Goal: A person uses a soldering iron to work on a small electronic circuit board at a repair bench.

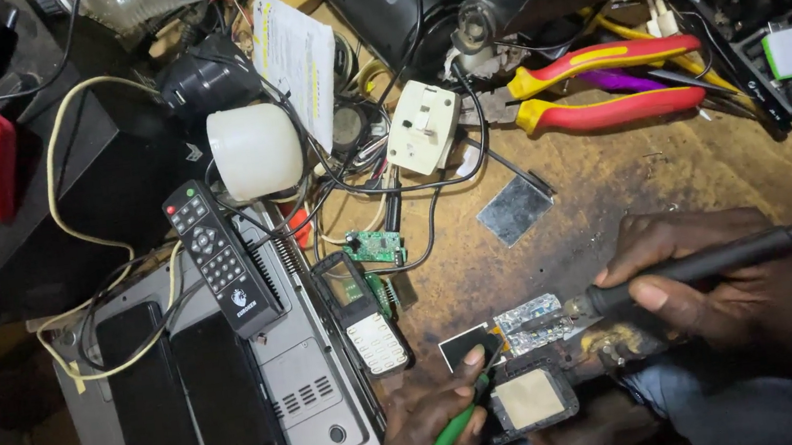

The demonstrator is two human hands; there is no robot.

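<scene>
Soldering iron (713, 261) gripped in the right hand (716, 289), tip on the silver-shielded board (532, 324); left hand (437, 419) pins it with a green-handled tool (448, 438). Keypad phone (365, 319) lies left of the board on the counter (612, 176). Steady, brief tip contact would suit best.
</scene>
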